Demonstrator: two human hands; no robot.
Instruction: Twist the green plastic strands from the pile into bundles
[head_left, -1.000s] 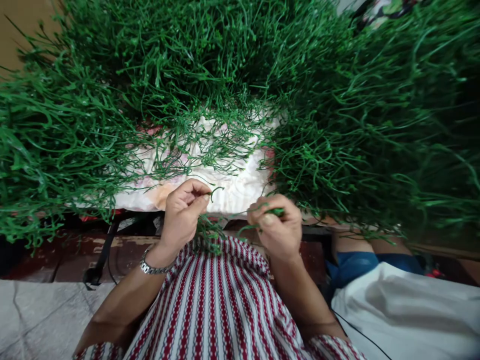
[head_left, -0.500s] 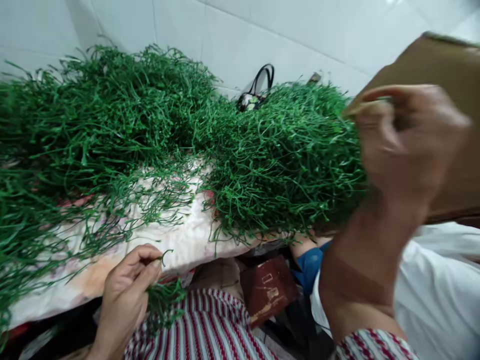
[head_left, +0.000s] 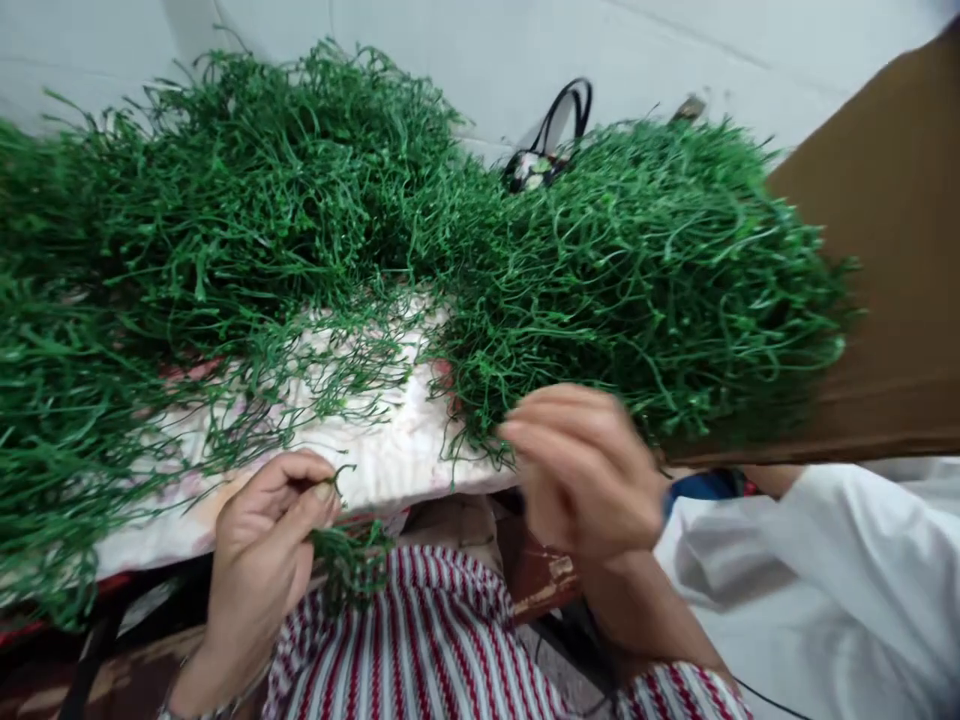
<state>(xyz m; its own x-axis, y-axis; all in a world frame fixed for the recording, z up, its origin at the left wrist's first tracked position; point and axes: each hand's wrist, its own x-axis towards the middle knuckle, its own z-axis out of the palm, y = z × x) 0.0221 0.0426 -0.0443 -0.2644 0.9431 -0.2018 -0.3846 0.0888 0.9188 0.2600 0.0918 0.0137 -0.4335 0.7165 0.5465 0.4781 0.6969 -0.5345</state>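
My left hand (head_left: 274, 525) is at the front edge of the cloth-covered surface, thumb and forefinger pinched on a short curled piece of a thin green stem (head_left: 341, 482). A small bunch of green stems (head_left: 352, 562) hangs by its lower fingers over the striped shirt; whether those fingers grip it is hidden. My right hand (head_left: 585, 470), blurred by motion, is in front of the right-hand heap of green stems (head_left: 637, 280). Its fingers are curled together, and anything between them is too smeared to make out. Thin, tangled stems, some with small knobbed tips, form the heap.
Another large green heap (head_left: 262, 190) spreads along the left and back. Loose stems lie on the pale flowered cloth (head_left: 382, 440). A brown cardboard panel (head_left: 885, 260) stands at right, near a person's white sleeve (head_left: 825, 560). A black-handled bag (head_left: 536, 170) rests against the tiled wall.
My right hand has come down and left from beside the cardboard to the front of the right heap. My left hand keeps its pinch on the stem. The view has shifted slightly.
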